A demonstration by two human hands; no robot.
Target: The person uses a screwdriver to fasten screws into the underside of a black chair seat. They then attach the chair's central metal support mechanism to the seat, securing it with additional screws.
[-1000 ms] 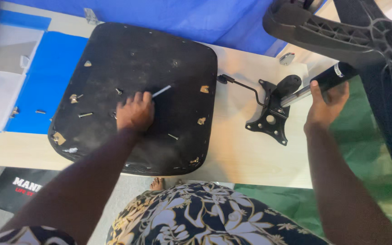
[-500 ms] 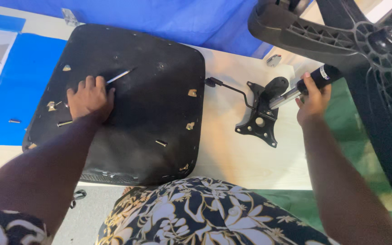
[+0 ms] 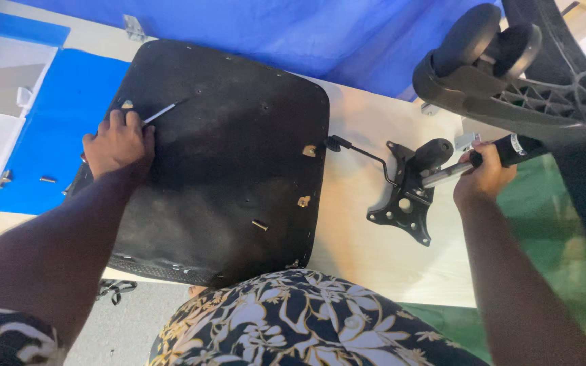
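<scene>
A black chair seat pan [image 3: 225, 156] lies underside up on a pale table [image 3: 367, 251]. My left hand [image 3: 118, 144] rests on its left part, fingers closed around a thin silver tool [image 3: 161, 112] that sticks out to the upper right. My right hand [image 3: 484, 177] grips a gas lift cylinder [image 3: 490, 159], black at the top and silver below. The cylinder's silver end meets a black metal tilt mechanism [image 3: 407, 196] with a lever [image 3: 361, 152] lying on the table right of the seat.
A black star-shaped chair base with a caster [image 3: 483, 47] hangs at the upper right. Blue sheeting [image 3: 293, 34] covers the far side. A blue board [image 3: 42, 129] with loose bolts [image 3: 47, 179] lies left. A bolt [image 3: 260, 225] sits on the seat. Green floor lies right.
My left hand slid leftward across the seat with the silver tool. My right hand kept hold of the cylinder. The view moved closer and shifted.
</scene>
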